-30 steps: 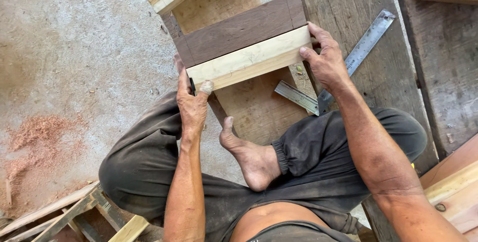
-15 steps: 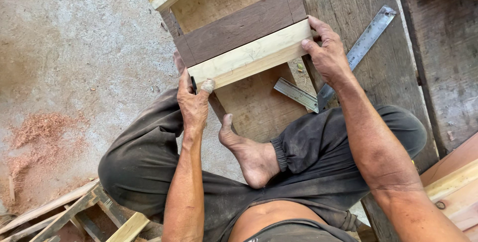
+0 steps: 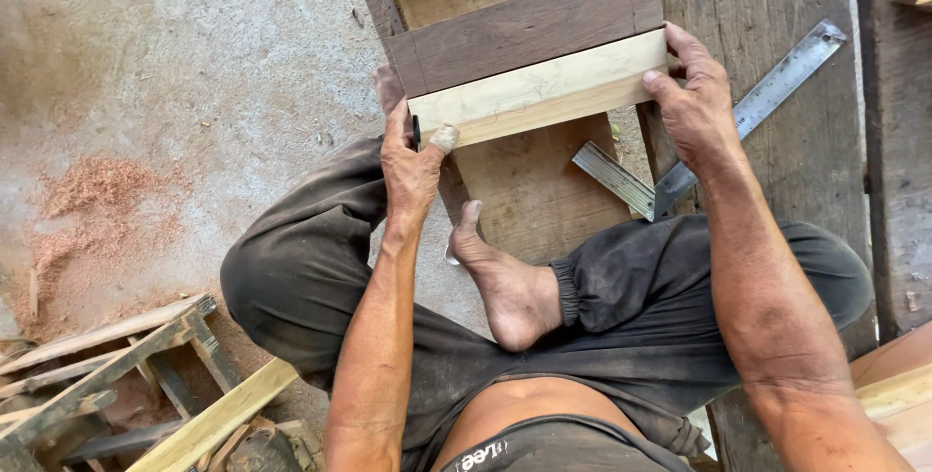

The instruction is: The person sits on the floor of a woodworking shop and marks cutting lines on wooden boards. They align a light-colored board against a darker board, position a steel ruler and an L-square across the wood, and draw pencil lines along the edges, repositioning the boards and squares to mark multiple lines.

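A pale wooden block (image 3: 539, 91) lies across a board, pressed against a dark brown block (image 3: 529, 25) just beyond it. My left hand (image 3: 413, 156) grips the pale block's left end, with a thin black pen or pencil tucked between the fingers. My right hand (image 3: 694, 103) holds the pale block's right end, fingers curled over its top edge. Both blocks rest on a reddish wooden board (image 3: 539, 190) that runs toward my crossed legs and bare foot (image 3: 505, 283).
A metal try square (image 3: 699, 132) lies right of the board on wide grey planks (image 3: 767, 16). Sawdust (image 3: 92, 200) is piled on the concrete floor at left. A rough wooden frame and loose slats (image 3: 126, 375) sit at bottom left; pale timber (image 3: 898, 394) at bottom right.
The view has drifted slightly, so blocks and hands sit a little higher in the picture. My right hand has shifted a touch along the pale block's end; both hands keep their grip.
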